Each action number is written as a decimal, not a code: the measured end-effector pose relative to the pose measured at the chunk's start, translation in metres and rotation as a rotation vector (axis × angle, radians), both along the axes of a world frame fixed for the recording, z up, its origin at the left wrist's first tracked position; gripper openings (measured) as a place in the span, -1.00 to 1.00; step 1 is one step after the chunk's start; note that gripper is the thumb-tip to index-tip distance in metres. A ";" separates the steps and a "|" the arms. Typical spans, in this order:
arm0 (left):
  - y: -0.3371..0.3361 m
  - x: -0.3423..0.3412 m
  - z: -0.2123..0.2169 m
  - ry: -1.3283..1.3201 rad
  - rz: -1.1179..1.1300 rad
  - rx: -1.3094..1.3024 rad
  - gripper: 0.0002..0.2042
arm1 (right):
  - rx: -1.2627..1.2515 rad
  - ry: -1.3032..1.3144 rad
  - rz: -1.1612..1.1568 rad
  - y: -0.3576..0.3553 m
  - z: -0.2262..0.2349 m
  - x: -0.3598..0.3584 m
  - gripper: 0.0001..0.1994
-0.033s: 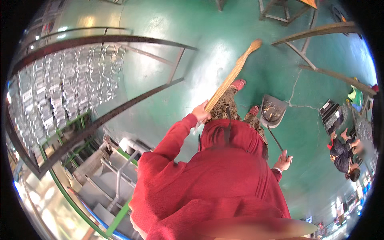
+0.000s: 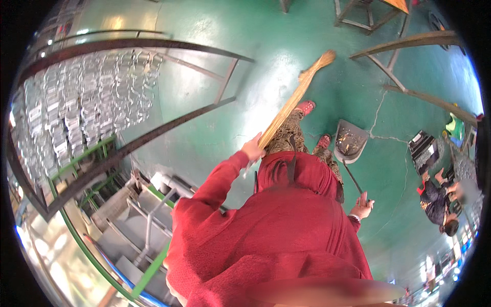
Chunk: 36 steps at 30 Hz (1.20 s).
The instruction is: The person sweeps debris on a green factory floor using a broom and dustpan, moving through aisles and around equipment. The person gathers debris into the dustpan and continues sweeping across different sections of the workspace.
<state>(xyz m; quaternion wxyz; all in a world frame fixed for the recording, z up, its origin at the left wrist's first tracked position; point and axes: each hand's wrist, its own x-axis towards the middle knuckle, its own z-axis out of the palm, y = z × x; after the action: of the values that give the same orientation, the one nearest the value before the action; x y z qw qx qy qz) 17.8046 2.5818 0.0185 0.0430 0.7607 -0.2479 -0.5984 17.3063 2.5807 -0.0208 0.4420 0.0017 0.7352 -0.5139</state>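
Observation:
My left hand (image 2: 252,149) is closed around the straw broom (image 2: 286,110) near its upper end. From there the broom slants away to the upper right, and its frayed tip rests on or just above the green floor. My right hand (image 2: 362,206) grips the thin dark handle of a grey dustpan (image 2: 352,141). Inside the pan lie small pale and brown scraps. The pan is right of my feet, which wear red shoes (image 2: 307,107), and some distance from the broom's tip.
A dark metal frame (image 2: 153,48) stands at left, by rows of shiny metal parts (image 2: 76,110). Another frame (image 2: 409,41) is at upper right. A person (image 2: 434,204) sits low at far right, near a black crate (image 2: 425,151). Pipes and green-framed machinery (image 2: 143,225) lie lower left.
My left hand has shifted slightly left, and some straw now splays out on the left side near the broom's tip. My right hand and the dustpan look nearly unmoved.

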 end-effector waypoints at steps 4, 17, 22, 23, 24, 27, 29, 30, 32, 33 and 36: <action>0.166 0.008 0.007 -0.382 -0.236 -0.091 -0.17 | -0.022 0.008 0.113 0.029 -0.005 0.004 -0.56; 0.233 0.162 -0.309 -0.320 0.831 -0.135 -0.67 | -0.067 0.010 0.277 0.034 -0.004 -0.029 -0.74; 0.115 0.137 -0.367 -0.487 0.667 0.009 -0.73 | -0.080 0.103 0.325 0.029 -0.033 -0.027 -0.79; 0.090 0.080 -0.346 -0.484 0.577 0.042 -0.70 | -0.065 0.138 0.295 0.040 -0.025 -0.045 -0.80; 0.097 0.056 -0.341 -0.562 0.563 -0.041 -0.75 | -0.057 0.159 0.296 0.041 -0.031 -0.048 -0.80; 0.114 -0.007 -0.310 -0.349 0.560 -0.250 -0.73 | -0.047 0.189 0.280 0.043 -0.047 -0.045 -0.80; 0.094 -0.050 -0.264 -0.094 0.592 -0.189 -0.65 | -0.049 0.205 0.192 0.054 -0.045 -0.047 -0.79; 0.086 -0.065 -0.236 -0.073 0.549 -0.109 -0.61 | -0.044 0.192 0.153 0.061 -0.051 -0.035 -0.78; 0.069 -0.107 -0.195 -0.004 0.454 -0.036 -0.54 | -0.055 0.176 0.104 0.067 -0.063 -0.049 -0.76; 0.075 -0.119 -0.200 0.095 0.484 -0.067 -0.54 | -0.070 0.159 0.094 0.068 -0.069 -0.055 -0.76; 0.062 -0.143 -0.213 0.240 0.347 -0.149 -0.53 | -0.102 0.154 0.045 0.075 -0.080 -0.065 -0.79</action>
<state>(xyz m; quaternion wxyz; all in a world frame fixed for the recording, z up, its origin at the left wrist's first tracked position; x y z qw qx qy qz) 17.6618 2.6433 -0.1941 0.2306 0.7100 -0.1498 -0.6482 17.2416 2.6555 -0.1007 0.3950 -0.0770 0.7398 -0.5392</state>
